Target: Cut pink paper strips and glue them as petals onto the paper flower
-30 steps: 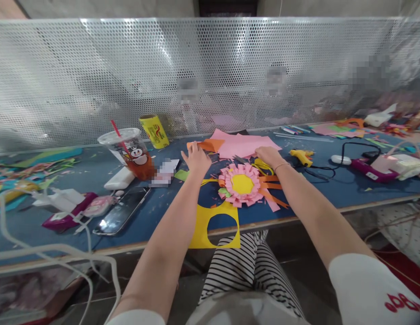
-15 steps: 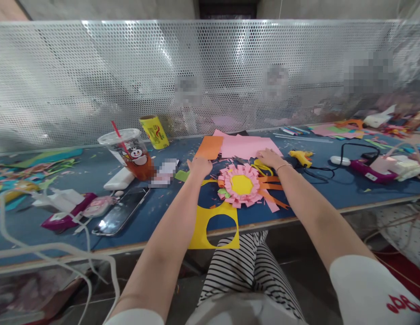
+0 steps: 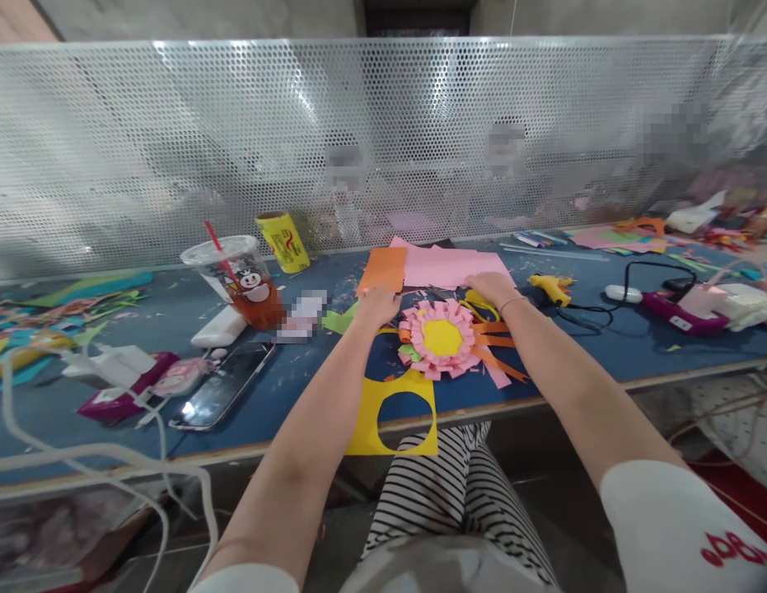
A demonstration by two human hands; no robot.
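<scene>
My left hand [image 3: 381, 306] rests at the near edge of the orange paper [image 3: 383, 270], its fingers bent and partly hidden from view. At the near right edge of the pink paper [image 3: 451, 265] lies my right hand [image 3: 489, 288], fingers spread over the sheet and the table. Between my forearms sits a pink fringed paper flower [image 3: 441, 338] with a yellow centre and orange strips. Yellow-handled scissors [image 3: 480, 303] lie beside my right hand. A yellow sheet with round cut-outs [image 3: 366, 416] hangs over the table's front edge.
On the left stand a drink cup [image 3: 250, 284], a yellow tube [image 3: 284, 241] and a phone [image 3: 222, 387]. A yellow glue gun [image 3: 551, 290] with a black cord lies right. Behind the table [image 3: 562, 354] rises a perforated metal screen [image 3: 235, 123].
My left hand has moved slightly right and nearer along the orange paper's edge. My right hand has shifted slightly left, still on the pink paper.
</scene>
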